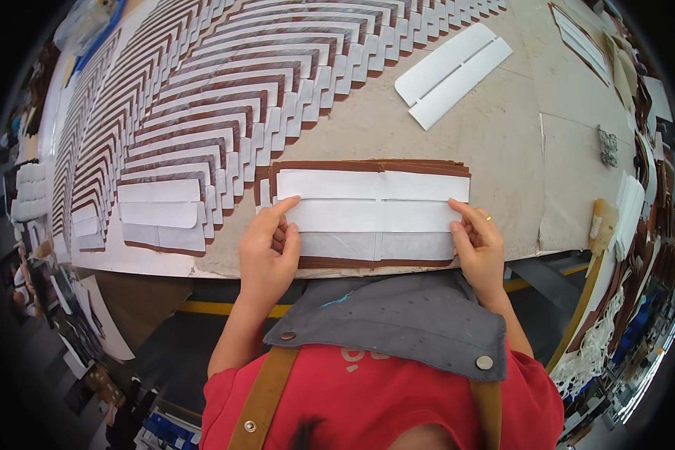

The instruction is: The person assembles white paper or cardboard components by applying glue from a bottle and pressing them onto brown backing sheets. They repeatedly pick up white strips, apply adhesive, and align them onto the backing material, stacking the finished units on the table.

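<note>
In front of me at the table's near edge lies a stack of brown leather-like pieces [461, 165]. On top is a white two-strip panel [337, 216] with a long slit across it, and a greyish-white band [337, 245] shows below it. My left hand [268, 244] pinches the panel's left end, index fingertip at the slit and thumb at the lower edge. At the opposite end my right hand [478, 240], with a ring on one finger, grips it the same way. Both hands' other fingers curl in.
Overlapping rows of white-and-brown pieces [225, 97] cover the table's left and far side. A loose white slitted panel [454, 75] lies beyond the stack. More white pieces [581, 45] sit at the far right, near a small grey crumpled thing [607, 146]. Hanging materials crowd the right edge.
</note>
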Tool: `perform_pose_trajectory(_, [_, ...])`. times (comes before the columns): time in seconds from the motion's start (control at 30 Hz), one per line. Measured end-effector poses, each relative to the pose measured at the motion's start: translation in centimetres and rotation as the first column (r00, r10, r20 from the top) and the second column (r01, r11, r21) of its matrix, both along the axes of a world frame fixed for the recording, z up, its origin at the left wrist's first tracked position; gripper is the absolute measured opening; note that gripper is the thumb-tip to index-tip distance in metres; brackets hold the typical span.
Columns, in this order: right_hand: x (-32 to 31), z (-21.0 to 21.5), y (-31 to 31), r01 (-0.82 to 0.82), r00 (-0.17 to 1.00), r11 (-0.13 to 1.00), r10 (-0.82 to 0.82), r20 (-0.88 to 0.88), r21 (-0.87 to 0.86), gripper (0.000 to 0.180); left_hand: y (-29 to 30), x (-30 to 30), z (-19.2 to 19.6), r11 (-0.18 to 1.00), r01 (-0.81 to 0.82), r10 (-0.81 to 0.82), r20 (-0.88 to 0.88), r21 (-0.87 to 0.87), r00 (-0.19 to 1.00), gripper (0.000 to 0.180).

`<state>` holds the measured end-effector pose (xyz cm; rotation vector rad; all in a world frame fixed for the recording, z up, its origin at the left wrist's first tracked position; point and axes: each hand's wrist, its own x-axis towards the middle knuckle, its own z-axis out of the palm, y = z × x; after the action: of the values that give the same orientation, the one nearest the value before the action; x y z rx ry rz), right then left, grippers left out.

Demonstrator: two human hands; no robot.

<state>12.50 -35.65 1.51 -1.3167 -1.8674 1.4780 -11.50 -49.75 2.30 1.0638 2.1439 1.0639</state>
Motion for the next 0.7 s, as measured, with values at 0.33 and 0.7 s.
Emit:
perform_pose_trajectory(0.33, [0.0,-0.1,0.0,-0.028,0.999,0.998,0.025,0.044,0.064,0.028,0.1,-0.1,0.3,0.998,0.012,-0.013,-0.022,-0.054,1.0,0.036])
perform_pose_trajectory(0.7, [0.8,-0.7,0.3,-0.14,0.981,0.974,0.112,0.16,0.176,0.028,-0.7,0.0,-0.4,1.0,-0.016,0.017,-0.078,0.011,0.997,0.036])
